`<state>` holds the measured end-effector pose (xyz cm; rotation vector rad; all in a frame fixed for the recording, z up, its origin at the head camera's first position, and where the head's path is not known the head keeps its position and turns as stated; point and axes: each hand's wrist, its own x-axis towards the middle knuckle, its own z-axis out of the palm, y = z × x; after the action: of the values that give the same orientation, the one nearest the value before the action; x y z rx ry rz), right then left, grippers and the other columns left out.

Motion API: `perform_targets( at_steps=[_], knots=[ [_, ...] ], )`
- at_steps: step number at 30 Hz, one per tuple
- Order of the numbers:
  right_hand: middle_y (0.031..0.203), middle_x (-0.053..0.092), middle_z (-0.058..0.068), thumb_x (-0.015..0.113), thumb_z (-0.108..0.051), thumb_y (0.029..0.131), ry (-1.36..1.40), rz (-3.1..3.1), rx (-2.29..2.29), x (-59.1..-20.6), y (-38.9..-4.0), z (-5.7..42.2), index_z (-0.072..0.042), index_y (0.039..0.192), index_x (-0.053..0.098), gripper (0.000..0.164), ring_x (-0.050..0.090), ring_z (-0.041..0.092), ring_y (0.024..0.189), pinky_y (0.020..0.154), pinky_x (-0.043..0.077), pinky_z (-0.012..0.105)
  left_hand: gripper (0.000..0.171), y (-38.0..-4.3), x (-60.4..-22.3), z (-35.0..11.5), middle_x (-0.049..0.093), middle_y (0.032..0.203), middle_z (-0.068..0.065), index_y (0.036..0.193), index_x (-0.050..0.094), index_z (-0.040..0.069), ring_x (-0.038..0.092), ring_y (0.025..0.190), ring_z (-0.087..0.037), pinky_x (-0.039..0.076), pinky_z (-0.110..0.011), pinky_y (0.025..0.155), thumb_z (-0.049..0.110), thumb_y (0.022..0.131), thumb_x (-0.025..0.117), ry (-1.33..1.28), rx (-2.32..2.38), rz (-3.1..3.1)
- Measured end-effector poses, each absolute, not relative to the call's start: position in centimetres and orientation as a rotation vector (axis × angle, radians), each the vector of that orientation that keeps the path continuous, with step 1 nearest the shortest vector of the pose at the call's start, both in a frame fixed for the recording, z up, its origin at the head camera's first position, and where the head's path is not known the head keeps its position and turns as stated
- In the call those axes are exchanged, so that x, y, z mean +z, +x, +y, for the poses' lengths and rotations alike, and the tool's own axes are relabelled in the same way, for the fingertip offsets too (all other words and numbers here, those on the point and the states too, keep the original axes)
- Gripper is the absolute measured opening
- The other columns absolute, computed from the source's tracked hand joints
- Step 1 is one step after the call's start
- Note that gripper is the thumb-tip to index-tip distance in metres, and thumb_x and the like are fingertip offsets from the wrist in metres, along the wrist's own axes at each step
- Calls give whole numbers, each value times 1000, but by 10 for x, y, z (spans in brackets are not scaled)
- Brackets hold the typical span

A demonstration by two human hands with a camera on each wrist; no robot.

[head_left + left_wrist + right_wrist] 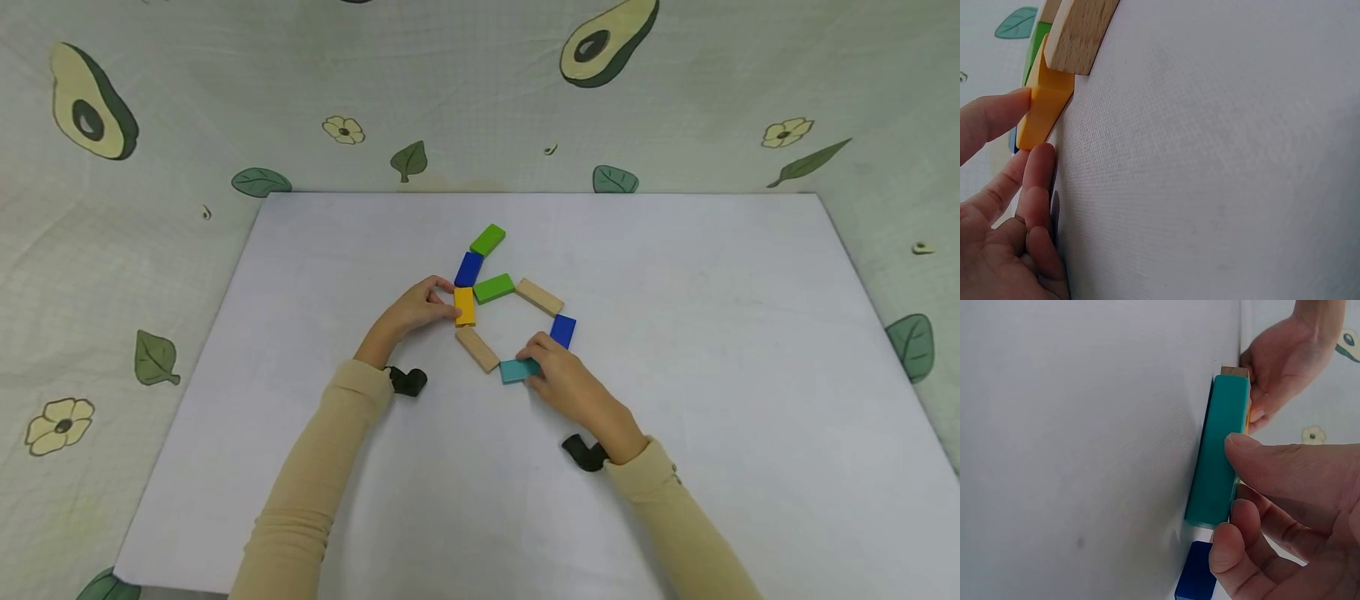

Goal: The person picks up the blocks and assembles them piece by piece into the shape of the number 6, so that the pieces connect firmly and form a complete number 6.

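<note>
Flat wooden blocks form a ring on the white table, with a short tail at the upper left. At the ring's left side my left hand [411,308] pinches a yellow block [464,307], thumb on its near side in the left wrist view. My right hand [567,382] has thumb and fingers on a teal block [513,372] at the bottom, its right end partly covered. A plain wood block [477,349] lies between these two. A blue block [563,331], another plain block [539,297] and a green block [493,288] make up the rest.
Above the yellow block, a second blue block [468,269] and a second green block [488,240] slant up to the right. Black wrist mounts [408,382] show at both cuffs. A cloth [480,100] printed with avocados and leaves surrounds the white tabletop [720,333].
</note>
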<state>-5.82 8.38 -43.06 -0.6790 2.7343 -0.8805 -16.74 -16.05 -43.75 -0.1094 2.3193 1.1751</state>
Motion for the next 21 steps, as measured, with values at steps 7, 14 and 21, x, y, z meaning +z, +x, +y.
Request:
perform_targets(
  at_steps=[7,14,21],
  knots=[
    [108,54,10,68,0,81,-689,2745,-886,-433,-61,83,3,108,62,28,57,22,101,87,49,34,47,-167,-437,-161,46,88,-5,124,49,14,44,82,-20,35,-28,73,24,82,69,-106,1170,2326],
    [115,51,9,68,-3,82,-615,2724,-983,-430,-65,95,1,116,59,36,52,16,85,73,46,29,48,-167,-437,-162,47,89,-5,124,49,15,45,83,-20,35,-28,73,25,82,69,-100,1169,2326],
    [111,47,14,66,-5,84,-404,2781,-1037,-423,-75,116,1,121,56,39,47,20,78,66,39,27,48,-167,-436,-162,47,88,-5,124,49,15,44,82,-20,35,-28,73,25,82,70,-96,1173,2330]
  ],
)
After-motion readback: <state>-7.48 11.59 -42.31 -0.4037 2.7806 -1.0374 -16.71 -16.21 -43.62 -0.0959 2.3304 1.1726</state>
